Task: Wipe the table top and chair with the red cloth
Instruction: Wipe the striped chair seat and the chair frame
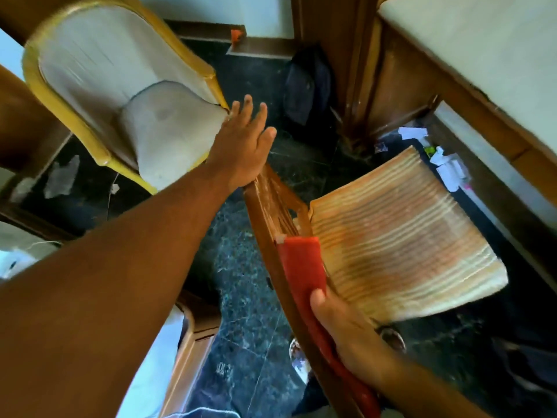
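Note:
A wooden chair (401,236) with an orange-and-cream striped seat stands in front of me, its brown backrest (271,224) running from centre to bottom. My right hand (346,330) presses the red cloth (301,267) against the backrest's inner face. My left hand (244,146) is flat with fingers spread, its heel resting on the backrest's top end. The table (470,34) with a pale top and brown wooden edge fills the upper right.
A cream armchair (129,95) with a yellow frame stands at the upper left, close to my left hand. A dark bag (304,86) leans by the table leg. Paper scraps (446,167) lie on the dark marble floor (241,282) under the table.

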